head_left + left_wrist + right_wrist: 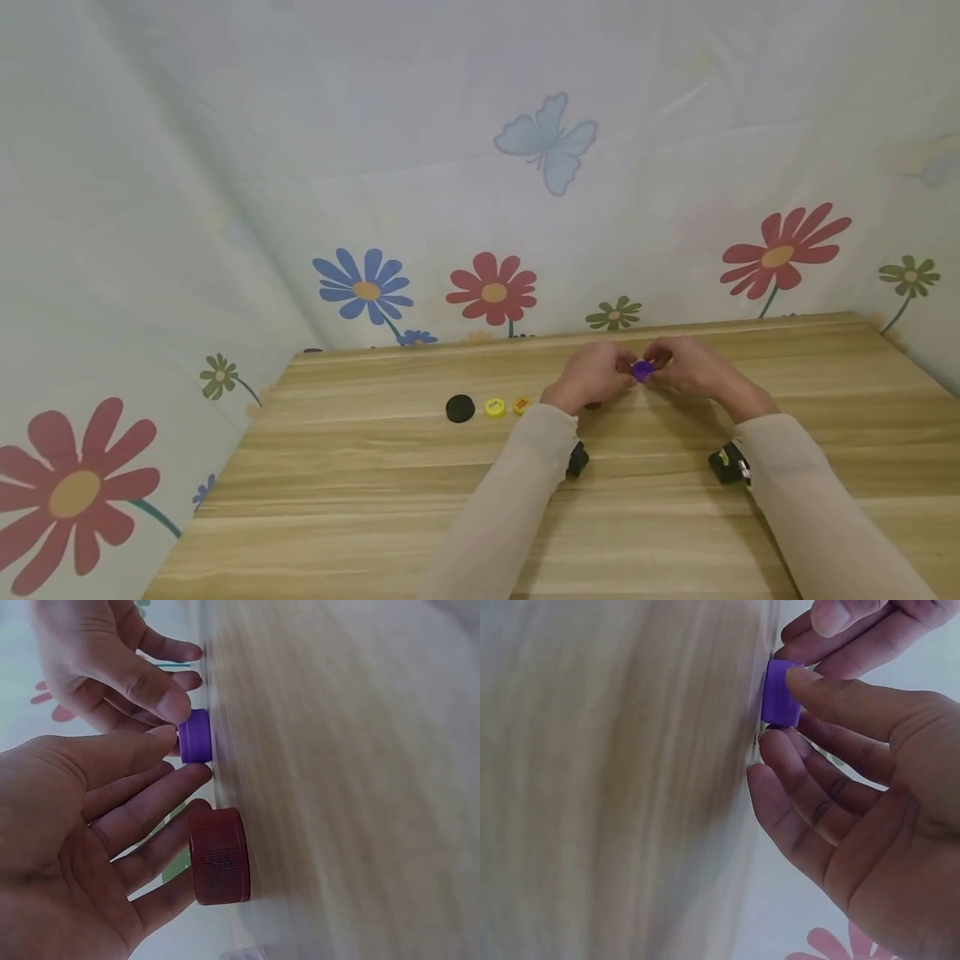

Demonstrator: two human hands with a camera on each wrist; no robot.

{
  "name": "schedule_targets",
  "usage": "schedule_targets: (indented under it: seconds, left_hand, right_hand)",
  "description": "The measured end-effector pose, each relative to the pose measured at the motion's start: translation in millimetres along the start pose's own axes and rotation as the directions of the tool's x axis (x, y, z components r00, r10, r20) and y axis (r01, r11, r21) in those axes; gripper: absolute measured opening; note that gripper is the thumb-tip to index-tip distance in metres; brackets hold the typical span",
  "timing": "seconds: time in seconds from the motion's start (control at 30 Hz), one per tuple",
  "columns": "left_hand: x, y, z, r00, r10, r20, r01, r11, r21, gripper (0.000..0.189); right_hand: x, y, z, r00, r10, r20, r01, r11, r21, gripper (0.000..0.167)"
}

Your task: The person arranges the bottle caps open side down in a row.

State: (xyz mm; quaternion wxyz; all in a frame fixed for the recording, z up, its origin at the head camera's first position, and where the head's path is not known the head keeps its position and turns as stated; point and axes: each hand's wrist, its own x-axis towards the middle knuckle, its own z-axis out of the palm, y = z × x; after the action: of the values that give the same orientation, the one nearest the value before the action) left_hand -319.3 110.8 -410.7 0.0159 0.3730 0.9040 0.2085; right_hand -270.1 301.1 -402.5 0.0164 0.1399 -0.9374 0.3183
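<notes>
A purple bottle cap is at the table's surface between the two hands. My right hand pinches it, the thumb lying against it in the right wrist view, where the purple cap shows its ridged side. From the other side, my left hand reaches to the cap, its fingers fairly straight and fingertips right at the cap's edge. Beside the left hand's lower fingers stands a dark red bottle cap with ribbed sides and faint print; from the head it is mostly covered by that hand.
Left of the hands, a black cap, a yellow cap and an orange cap lie in a row on the wooden table. Behind the table hangs a flowered cloth. Black wrist devices sit below the sleeves.
</notes>
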Motion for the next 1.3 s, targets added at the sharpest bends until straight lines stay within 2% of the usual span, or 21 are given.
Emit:
schedule_targets:
  seconds: [0.27,0.5,0.63,0.77,1.1,1.3]
  left_hand:
    - [-2.5,-1.3,-0.6,0.999,0.005,-0.032,-0.006,0.999,-0.036,0.027]
    - [-11.1,-4.3,-6.5,0.993,-0.059,-0.098,0.041,0.984,-0.175,0.022]
    - [-14.7,-6.4,-9.2,0.988,-0.092,-0.121,0.063,0.972,-0.225,0.017]
    - [-16.5,-8.5,-10.9,0.985,-0.109,-0.135,0.074,0.967,-0.245,0.015]
    - [-18.2,-14.1,-11.5,0.985,-0.048,-0.163,0.01,0.973,-0.229,0.014]
    - [-21.0,-14.6,-12.9,0.985,-0.035,-0.171,-0.007,0.971,-0.24,0.019]
  right_hand:
    - [-2.5,2,0,0.999,0.03,-0.019,-0.029,0.999,0.029,0.029]
    - [-4.4,-4,-3,0.995,0.094,0.013,-0.095,0.986,0.135,0.028]
    - [-5.7,-10,-7,0.996,0.08,0.037,-0.086,0.976,0.202,0.029]
    - [-7.0,-16,-10,0.998,0.05,0.04,-0.057,0.974,0.218,0.03]
    - [-7.3,-16,-8,1.0,0.004,0.018,-0.008,0.975,0.222,0.023]
    - [-7.2,-18,-7,1.0,-0.003,0.009,0.001,0.974,0.228,0.023]
